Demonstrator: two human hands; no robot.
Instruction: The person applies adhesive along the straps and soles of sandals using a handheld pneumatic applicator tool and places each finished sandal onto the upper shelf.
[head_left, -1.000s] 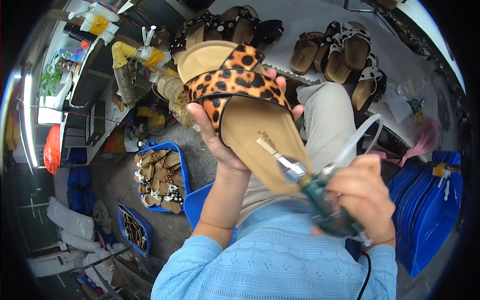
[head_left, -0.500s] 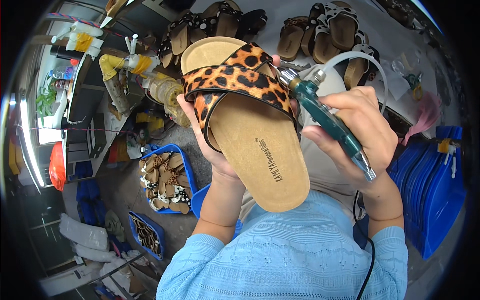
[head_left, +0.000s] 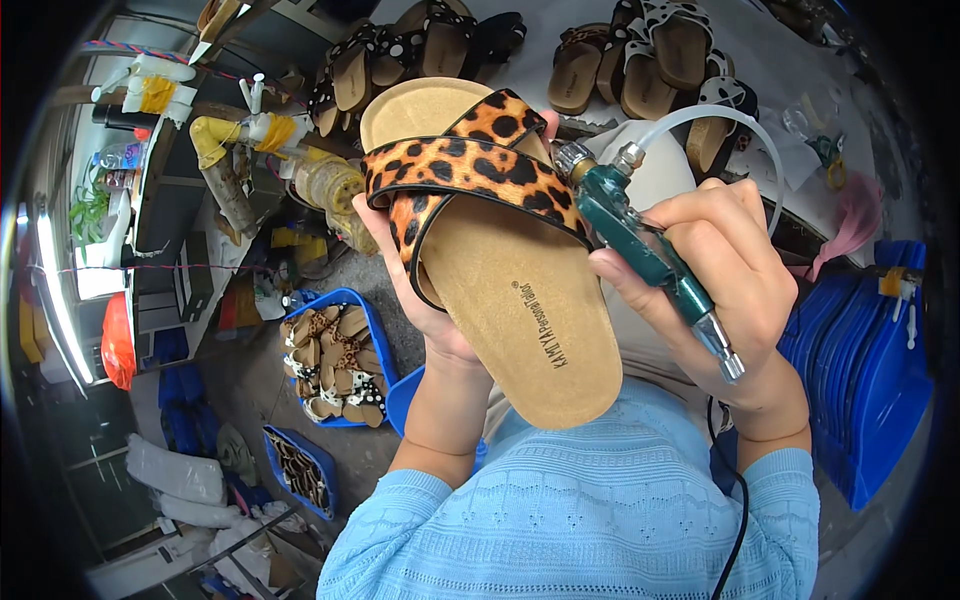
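A sandal (head_left: 530,300) with crossed leopard-print straps and a tan footbed is held up before my chest. My left hand (head_left: 420,300) grips it from behind along its left side, with fingertips showing past the far right edge. In my right hand (head_left: 730,260) is a dark green spray gun (head_left: 640,240) with metal fittings, its nozzle close beside the sandal's right strap. Whether nozzle and strap touch I cannot tell. From the gun's top a clear hose (head_left: 745,112) arcs away to the right.
More sandals (head_left: 652,75) stand on the white-covered table ahead. At lower left, a blue basket (head_left: 388,350) holds many sandals, with a second basket (head_left: 325,470) below it. Blue stacked trays (head_left: 865,370) stand at right. Taped pipes (head_left: 215,140) jut in at upper left.
The spray gun has tilted slightly, its rear end dropping a little to the left and its nozzle staying by the strap. The sandal stays nearly in place in my left hand.
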